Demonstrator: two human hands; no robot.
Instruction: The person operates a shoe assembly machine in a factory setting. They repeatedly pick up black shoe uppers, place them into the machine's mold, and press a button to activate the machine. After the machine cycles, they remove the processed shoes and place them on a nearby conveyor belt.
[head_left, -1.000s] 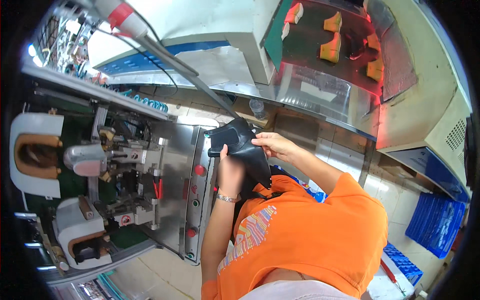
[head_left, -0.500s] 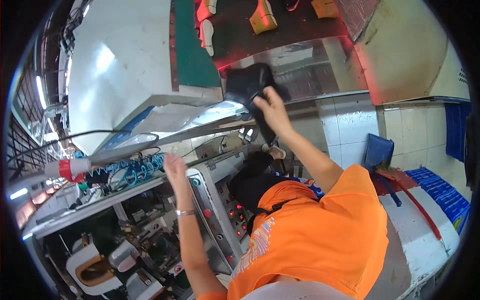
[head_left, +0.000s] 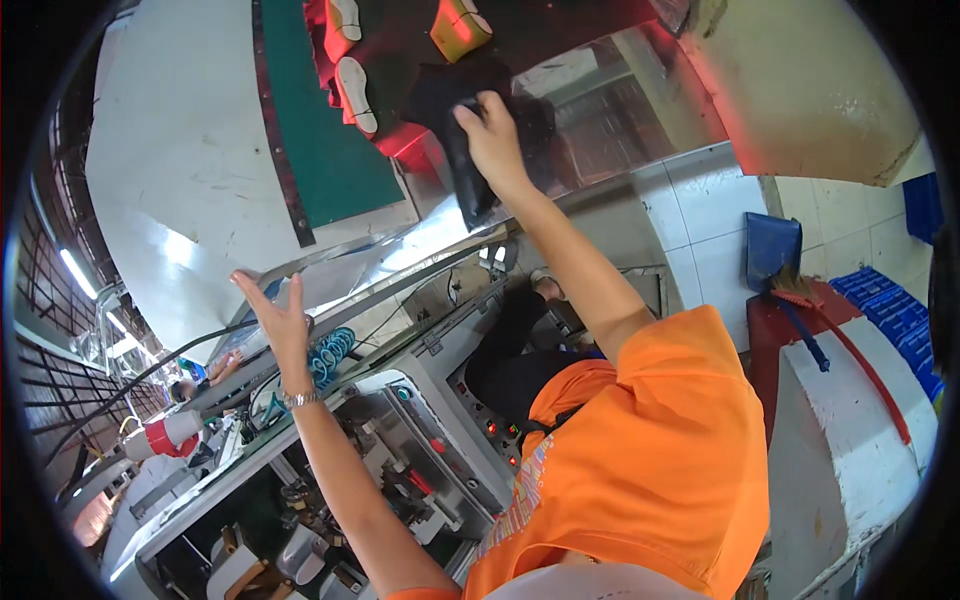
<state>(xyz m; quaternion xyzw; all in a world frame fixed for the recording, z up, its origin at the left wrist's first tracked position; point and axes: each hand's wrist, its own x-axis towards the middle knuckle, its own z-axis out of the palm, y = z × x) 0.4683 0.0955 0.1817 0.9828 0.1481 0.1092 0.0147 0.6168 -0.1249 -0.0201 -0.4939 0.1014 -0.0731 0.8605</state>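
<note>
My right hand [head_left: 492, 148] is closed on a limp black cloth [head_left: 447, 115], reached out over the dark conveyor belt [head_left: 560, 22]. The cloth spreads over the belt's near end, and one part hangs down past the metal edge. Just beyond it are a yellow wedge-shaped shoe piece [head_left: 462, 28] and shoe pieces with pale soles [head_left: 354, 95], under red light. My left hand [head_left: 280, 312] holds nothing; its thumb and fingers are spread beside the lower edge of the white machine housing [head_left: 180, 130].
Below my left arm stands a machine with a control panel [head_left: 490, 430] and red-lit buttons. A blue coiled hose [head_left: 330, 355] hangs near my left wrist. To the right are a tan cabinet [head_left: 800, 90], a blue dustpan [head_left: 772, 250] and a brush with a red handle [head_left: 860, 390].
My right hand has carried the black cloth farther over the belt, toward the shoe pieces. My left hand has moved up toward the white housing. The view has shifted.
</note>
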